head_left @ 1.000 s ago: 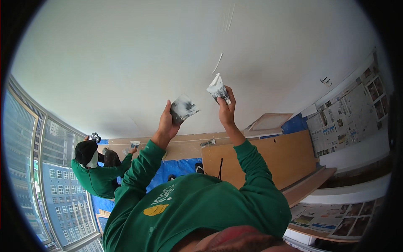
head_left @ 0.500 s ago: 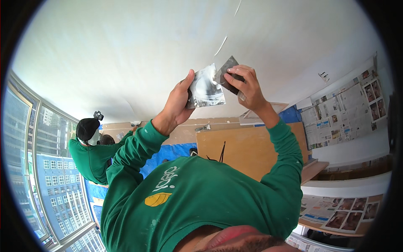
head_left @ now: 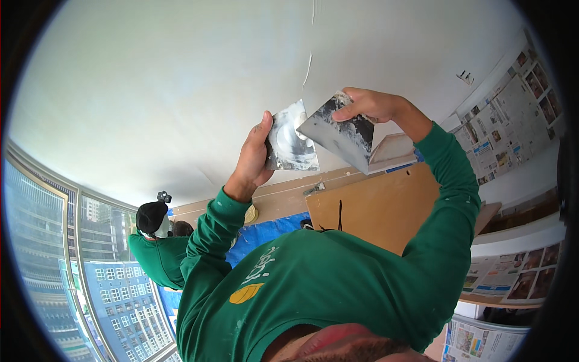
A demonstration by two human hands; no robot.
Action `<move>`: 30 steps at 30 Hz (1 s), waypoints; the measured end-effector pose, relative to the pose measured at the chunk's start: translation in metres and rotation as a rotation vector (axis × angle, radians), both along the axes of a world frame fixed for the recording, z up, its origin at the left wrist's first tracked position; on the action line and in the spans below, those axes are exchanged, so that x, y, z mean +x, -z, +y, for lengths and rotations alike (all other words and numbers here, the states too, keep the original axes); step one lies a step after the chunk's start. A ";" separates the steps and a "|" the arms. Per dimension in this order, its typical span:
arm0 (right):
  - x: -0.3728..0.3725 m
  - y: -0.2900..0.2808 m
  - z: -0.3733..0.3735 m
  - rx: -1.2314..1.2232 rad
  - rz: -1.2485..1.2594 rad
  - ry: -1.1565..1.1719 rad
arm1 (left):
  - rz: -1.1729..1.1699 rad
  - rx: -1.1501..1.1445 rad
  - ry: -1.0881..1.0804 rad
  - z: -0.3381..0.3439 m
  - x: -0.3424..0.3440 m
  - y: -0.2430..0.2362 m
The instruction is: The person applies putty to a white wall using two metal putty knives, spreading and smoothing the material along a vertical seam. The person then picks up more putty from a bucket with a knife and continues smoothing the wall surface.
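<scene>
My left hand [head_left: 252, 154] grips a flat square putty plate [head_left: 283, 155], thumb along its left edge, with wet white putty [head_left: 297, 140] spread over its face. In my right hand [head_left: 375, 105] is a dark flat putty spreader [head_left: 356, 142], pinched at its upper edge with the thumb on the near face. White smears cover much of that face. The spreader's left corner meets the putty near the plate's right edge; whether it presses on the plate I cannot tell. Both tools are held up before a white wall [head_left: 181, 102] with a thin, uneven white streak [head_left: 308, 69] on it.
A co-worker in a green top and black cap [head_left: 152, 217] is at the left by tall windows [head_left: 108, 241]. Blue sheeting [head_left: 274, 226] and a tan board [head_left: 368, 208] lie below my hands. Newspaper [head_left: 500, 133] covers surfaces at the right.
My right hand has turned and moved right, so the spreader now shows its broad smeared face. My left hand and plate sit slightly lower. The whole view has shifted and tilted.
</scene>
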State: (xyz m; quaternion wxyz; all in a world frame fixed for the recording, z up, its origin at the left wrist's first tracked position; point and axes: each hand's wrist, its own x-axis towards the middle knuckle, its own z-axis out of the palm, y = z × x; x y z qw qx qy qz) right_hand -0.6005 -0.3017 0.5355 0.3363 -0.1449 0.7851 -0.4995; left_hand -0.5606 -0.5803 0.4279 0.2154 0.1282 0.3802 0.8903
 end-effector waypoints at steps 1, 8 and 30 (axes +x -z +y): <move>-0.009 0.010 0.009 -0.127 -0.070 -0.011 | 0.029 -0.006 -0.011 0.000 0.001 -0.002; 0.018 0.023 -0.004 -0.796 -0.138 0.459 | 0.623 -0.388 -0.834 -0.026 -0.014 0.019; -0.149 -0.142 -0.009 0.001 1.945 0.452 | 0.994 -1.139 -0.853 -0.072 0.027 0.097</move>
